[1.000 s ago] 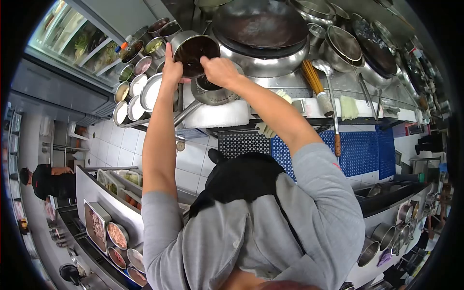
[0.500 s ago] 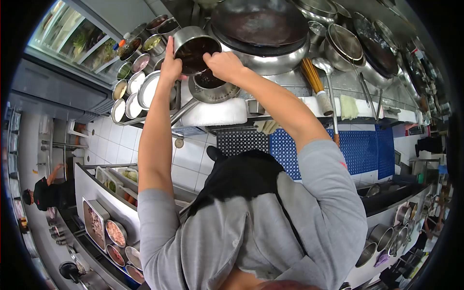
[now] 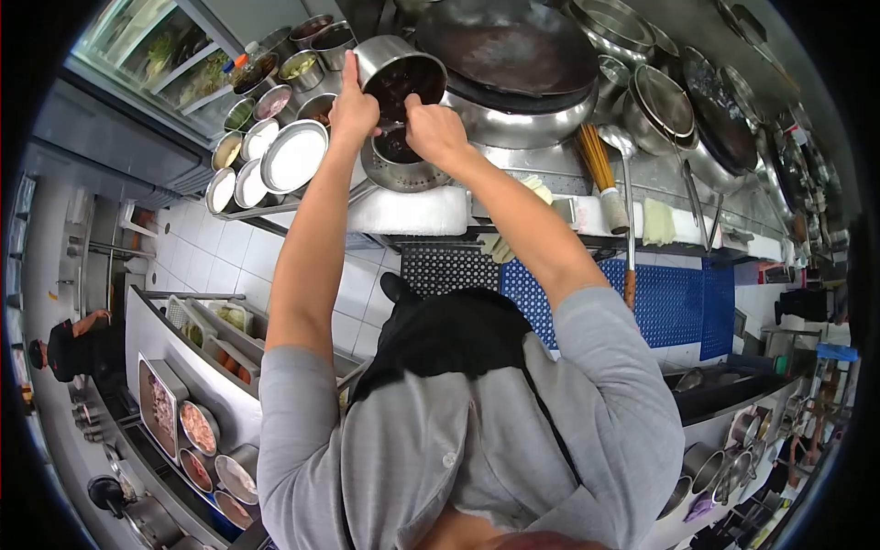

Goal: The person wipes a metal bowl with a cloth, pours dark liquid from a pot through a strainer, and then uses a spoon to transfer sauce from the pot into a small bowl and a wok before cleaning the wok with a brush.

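Observation:
A steel pot (image 3: 385, 55) with dark contents is tilted toward me over a smaller round container of dark contents, which stands in a perforated steel strainer (image 3: 408, 176). My left hand (image 3: 353, 115) grips the pot's left side, its index finger stretched up along the wall. At the pot's lower right rim is my right hand (image 3: 435, 133), its fingers curled with the tips over the opening. Whether it holds the rim or something small inside is hidden.
A large wok (image 3: 504, 46) sits behind on the right. Left stand white-filled bowls (image 3: 293, 156) and small ingredient pots. A bamboo brush (image 3: 600, 174), a long ladle (image 3: 629, 211) and folded towels (image 3: 408, 213) line the counter edge. Another person (image 3: 78, 348) stands far left.
The view has shifted, so pot and hands appear slightly further right. The pot remains tilted over the smaller container, and my right fingertips now sit lower at its opening.

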A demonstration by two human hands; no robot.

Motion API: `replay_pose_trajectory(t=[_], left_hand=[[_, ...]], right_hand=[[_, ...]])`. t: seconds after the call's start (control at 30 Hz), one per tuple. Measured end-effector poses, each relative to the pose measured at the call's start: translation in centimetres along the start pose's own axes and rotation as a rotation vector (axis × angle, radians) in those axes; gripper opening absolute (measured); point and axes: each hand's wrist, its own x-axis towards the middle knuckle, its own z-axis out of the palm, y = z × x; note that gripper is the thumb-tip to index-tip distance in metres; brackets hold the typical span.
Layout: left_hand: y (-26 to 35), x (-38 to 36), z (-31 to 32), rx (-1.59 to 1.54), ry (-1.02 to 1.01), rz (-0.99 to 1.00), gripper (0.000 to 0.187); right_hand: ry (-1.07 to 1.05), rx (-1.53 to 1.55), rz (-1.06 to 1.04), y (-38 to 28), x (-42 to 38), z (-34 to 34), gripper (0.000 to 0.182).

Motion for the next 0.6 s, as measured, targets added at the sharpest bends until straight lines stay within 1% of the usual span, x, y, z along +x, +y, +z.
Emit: replay_pose_trajectory(t=[0.03,0.1,0.13,0.17,0.27,0.3,0.33,0.37,0.4,0.47,0.5,0.53,0.6], left_hand=[[-0.4,0.1,0.1,0.038,0.008,0.037,0.089],[-1.5,0.1,0.2,0.054,0.031,0.059,0.089],[-1.1,0.0,-0.1,0.063,0.044,0.081,0.089],[-0.7,-0.3,-0.4,0.049,0.025,0.062,0.089],[-3.5,2.3,0.8,0.190,0.194,0.230,0.090],[-3.3,1.9,0.4,0.141,0.142,0.206,0.090],[-2.3,1.2,-0.3,0.090,0.092,0.181,0.090],[-1.1,0.5,-0.9,0.078,0.031,0.109,0.089],[-1.6,0.6,-0.7,0.124,0.042,0.121,0.089],[-2.7,2.0,0.2,0.206,0.080,0.150,0.089],[-2.8,1.9,0.1,0.181,0.097,0.170,0.090],[-2.6,1.6,0.0,0.127,0.074,0.158,0.090],[-2.5,1.8,0.2,0.207,0.080,0.165,0.089]], right_hand=[[0.120,0.038,0.056,-0.5,0.1,-0.4,0.016],[0.121,-0.006,0.072,0.3,0.2,-0.5,0.016],[0.132,-0.030,0.080,1.0,0.5,-0.7,0.015],[0.081,-0.042,-0.041,2.0,0.2,0.3,0.014],[0.282,-0.023,-0.157,0.6,-1.1,-1.1,0.013],[0.349,-0.011,-0.205,0.8,-1.2,-1.3,0.012],[0.253,-0.097,-0.161,1.7,-1.3,-0.9,0.012],[0.210,-0.108,-0.159,2.8,-1.4,-0.4,0.012],[0.171,-0.120,-0.158,3.4,-1.4,0.0,0.013],[0.284,-0.084,-0.190,2.7,-0.8,-1.1,0.013],[0.318,-0.059,-0.191,2.4,-2.0,-1.1,0.014],[0.174,-0.160,-0.114,3.4,-1.9,-0.5,0.015],[0.133,-0.168,-0.115,3.4,-2.4,-0.1,0.014]])
